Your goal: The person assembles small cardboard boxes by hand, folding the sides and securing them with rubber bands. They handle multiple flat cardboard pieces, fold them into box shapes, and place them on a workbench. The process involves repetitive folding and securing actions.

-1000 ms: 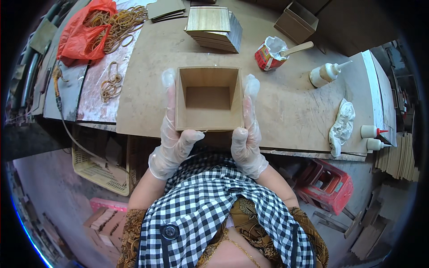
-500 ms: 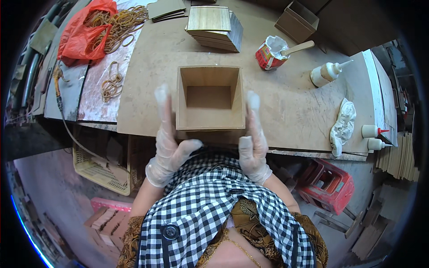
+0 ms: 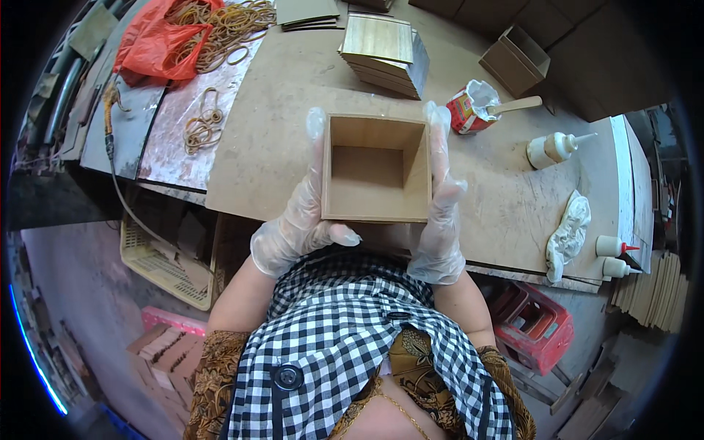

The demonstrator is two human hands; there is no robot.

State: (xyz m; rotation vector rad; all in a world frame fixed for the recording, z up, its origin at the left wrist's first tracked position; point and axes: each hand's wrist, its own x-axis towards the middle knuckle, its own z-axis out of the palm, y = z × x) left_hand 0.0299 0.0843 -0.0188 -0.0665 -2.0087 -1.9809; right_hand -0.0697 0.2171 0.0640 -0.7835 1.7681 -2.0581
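Note:
An open-topped box [image 3: 375,207] of thin brown board sits at the table's front edge, its mouth facing me. Both my hands wear thin translucent gloves. Along the box's left wall lie the straight fingers of my left hand [image 3: 299,207], with the thumb by the lower front edge. My right hand [image 3: 441,205] presses against the right wall, its fingers pointing away from me and its thumb over the outer side. Between the two palms the box is clasped. Whether its underside touches the table is hidden.
Behind the box stands a stack of thin boards [image 3: 385,55]. To the right are a red tub of white paste [image 3: 469,110] with a wooden stick, a squeeze bottle [image 3: 550,150], a crumpled white glove [image 3: 568,235] and another box [image 3: 513,62]. Rubber bands [image 3: 203,123] and a red bag [image 3: 158,44] lie left.
My hands, apart from the box half a second ago, have closed in against its two side walls. The whole view has shifted, moving the table things rightward in the picture.

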